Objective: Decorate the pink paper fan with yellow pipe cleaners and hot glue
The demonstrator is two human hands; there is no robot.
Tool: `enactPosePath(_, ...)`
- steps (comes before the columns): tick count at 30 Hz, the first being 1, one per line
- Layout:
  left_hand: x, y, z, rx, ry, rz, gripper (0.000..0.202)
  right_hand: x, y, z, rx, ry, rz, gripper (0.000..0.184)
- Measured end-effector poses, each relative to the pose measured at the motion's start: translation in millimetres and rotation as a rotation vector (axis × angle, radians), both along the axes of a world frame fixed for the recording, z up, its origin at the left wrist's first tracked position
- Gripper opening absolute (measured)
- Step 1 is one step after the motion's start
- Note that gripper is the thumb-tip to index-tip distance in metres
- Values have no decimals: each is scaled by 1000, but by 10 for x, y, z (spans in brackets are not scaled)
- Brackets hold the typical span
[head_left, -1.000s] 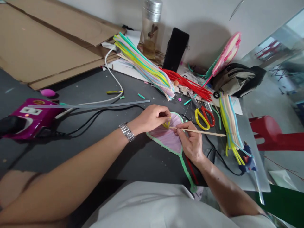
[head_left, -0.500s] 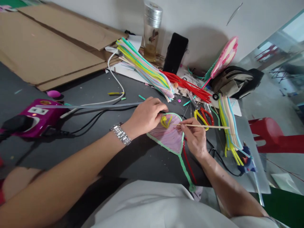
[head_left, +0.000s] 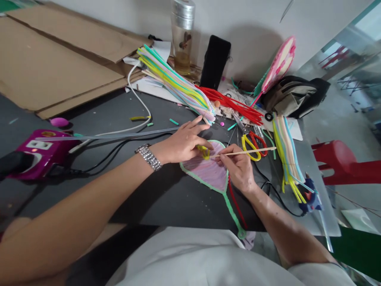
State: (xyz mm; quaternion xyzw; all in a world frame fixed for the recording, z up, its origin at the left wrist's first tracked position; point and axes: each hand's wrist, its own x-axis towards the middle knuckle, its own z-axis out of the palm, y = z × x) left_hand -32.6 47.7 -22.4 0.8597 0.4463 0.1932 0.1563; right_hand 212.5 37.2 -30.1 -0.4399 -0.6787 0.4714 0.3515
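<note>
A pink fan-shaped piece with a green rim and green handle point(head_left: 210, 172) lies on the dark table. On it sits a small yellow pipe-cleaner loop point(head_left: 204, 151). My left hand point(head_left: 182, 141), with a metal watch on the wrist, pinches that loop with thumb and a finger while the other fingers stretch out. My right hand point(head_left: 238, 169) is closed on a thin wooden stick point(head_left: 247, 151), whose tip touches the fan beside the loop. A red pipe cleaner point(head_left: 236, 204) lies under the fan's handle.
Bundles of coloured pipe cleaners point(head_left: 175, 83) and red ones point(head_left: 235, 104) lie behind the fan. Yellow and red scissors point(head_left: 253, 143), a glue gun point(head_left: 311, 198), a magenta power strip point(head_left: 41, 151), a bottle point(head_left: 182, 35), a black case point(head_left: 214, 61) and cardboard point(head_left: 59, 59) surround the work area.
My left hand has opened from a curled grip to a pinch on the yellow loop with fingers stretched out. The stick's tip has stayed at the fan.
</note>
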Motion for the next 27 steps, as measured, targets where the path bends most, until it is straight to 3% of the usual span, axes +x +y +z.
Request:
enactPosePath(8,-40,-11,-57,-9,-96,25,27,-22,-22,20,77,-113,-21,12)
enactPosePath(14,3,-32,-61,-34,-48,13,46,-3,-32,-9,68,-83,-21,13)
enactPosePath(27,-32,-59,-68,-34,-76,30,28,-32,-48,30,152,-170,-21,12)
